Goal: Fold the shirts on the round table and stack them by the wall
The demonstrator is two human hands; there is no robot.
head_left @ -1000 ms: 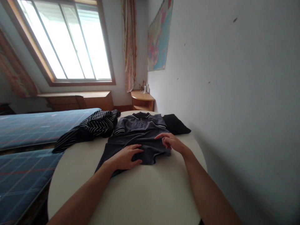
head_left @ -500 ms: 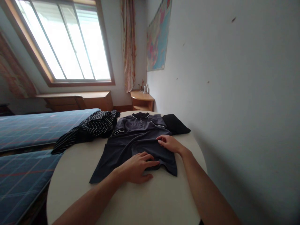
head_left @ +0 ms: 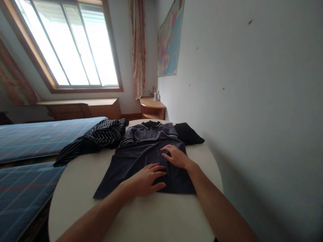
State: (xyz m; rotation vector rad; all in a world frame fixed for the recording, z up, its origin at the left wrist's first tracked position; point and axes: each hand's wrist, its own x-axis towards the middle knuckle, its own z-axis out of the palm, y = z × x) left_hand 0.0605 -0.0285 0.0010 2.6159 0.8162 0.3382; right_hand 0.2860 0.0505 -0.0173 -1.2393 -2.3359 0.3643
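Observation:
A dark navy polo shirt (head_left: pixel 136 158) lies spread on a round cream table (head_left: pixel 151 218), its collar at the far side and its hem towards me. My left hand (head_left: pixel 147 179) rests on the lower part near the hem, fingers apart and pointing right. Higher up on the shirt's right half is my right hand (head_left: pixel 176 156), its fingers loosely spread over the cloth. Neither hand grips anything. My right forearm covers part of the hem's right corner.
A black-and-white striped garment (head_left: pixel 106 134) lies heaped at the table's left edge, reaching the blue plaid bed (head_left: pixel 50 137). Black folded cloth (head_left: pixel 189 133) lies beyond the shirt's right sleeve. A white wall (head_left: pixel 252 117) stands close on the right.
The right side of the hem, wavy before, now lies flatter and straighter. My right hand has moved left over the shirt, and my left hand has shifted slightly left with fingers more spread.

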